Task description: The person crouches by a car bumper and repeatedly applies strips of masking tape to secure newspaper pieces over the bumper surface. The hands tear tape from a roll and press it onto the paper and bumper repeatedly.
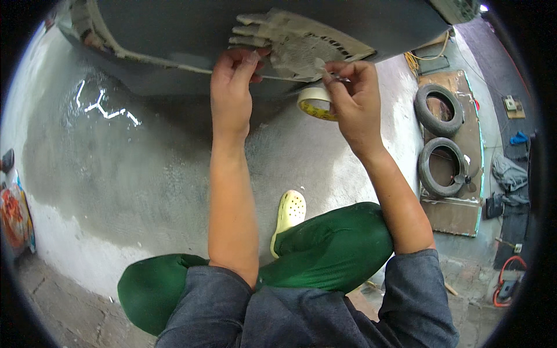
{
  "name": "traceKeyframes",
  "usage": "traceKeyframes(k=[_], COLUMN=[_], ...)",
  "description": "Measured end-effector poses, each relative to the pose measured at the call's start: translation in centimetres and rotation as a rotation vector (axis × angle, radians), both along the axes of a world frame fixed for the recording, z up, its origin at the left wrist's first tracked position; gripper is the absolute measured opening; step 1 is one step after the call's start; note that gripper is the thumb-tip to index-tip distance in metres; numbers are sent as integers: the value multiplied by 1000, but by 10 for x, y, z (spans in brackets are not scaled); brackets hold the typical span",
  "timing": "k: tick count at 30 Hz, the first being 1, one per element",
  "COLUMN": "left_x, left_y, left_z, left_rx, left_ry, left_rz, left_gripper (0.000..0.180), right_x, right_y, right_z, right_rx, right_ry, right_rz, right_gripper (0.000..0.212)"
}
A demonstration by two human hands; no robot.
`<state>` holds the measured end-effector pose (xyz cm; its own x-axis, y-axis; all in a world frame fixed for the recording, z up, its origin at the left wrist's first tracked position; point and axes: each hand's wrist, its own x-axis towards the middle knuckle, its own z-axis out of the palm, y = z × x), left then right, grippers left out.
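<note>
A dark grey vehicle body panel (174, 35) spans the top of the view. On it is a rough, pale grey patch (299, 49) with strip-like ends at its left and a row of dark marks along its upper right. My left hand (235, 72) is at the panel's lower edge beside those strips, thumb and fingers pinched together; what they grip is hidden. Just right of the patch's bottom, my right hand (355, 90) is closed, with a cream roll of masking tape (315, 104) hanging at its fingers. A pale tape end (319, 64) shows by its fingertips.
Two black tyres (439, 109) lie on a brown board (455, 217) at the right. Beyond them are a grey cloth (510, 173) and a red hose (506, 278). Wet concrete floor (162, 185) stretches below the panel. A colourful bag (16, 214) stands at the far left.
</note>
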<state>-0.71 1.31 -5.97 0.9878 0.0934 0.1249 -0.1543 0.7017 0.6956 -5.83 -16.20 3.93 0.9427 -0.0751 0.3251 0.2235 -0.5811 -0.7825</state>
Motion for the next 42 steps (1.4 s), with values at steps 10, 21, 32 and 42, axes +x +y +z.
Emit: traceKeyframes(k=[10, 21, 32, 42], left_x=[-2, -4, -6, -9], left_y=[0, -15, -29, -13], left_z=[-15, -10, -5, 16], left_rx=[-173, -100, -100, -9], left_ry=[-178, -111, -45, 78], left_rz=[-134, 7, 113, 50], left_gripper=[59, 51, 39, 27], right_x=[15, 18, 0, 4], right_y=[31, 32, 46, 27], right_z=[-20, -15, -13, -11], right_rx=[-99, -146, 88, 26], right_ry=[32, 96, 259, 127], right_rz=[140, -29, -140, -51], right_gripper=[27, 37, 59, 22])
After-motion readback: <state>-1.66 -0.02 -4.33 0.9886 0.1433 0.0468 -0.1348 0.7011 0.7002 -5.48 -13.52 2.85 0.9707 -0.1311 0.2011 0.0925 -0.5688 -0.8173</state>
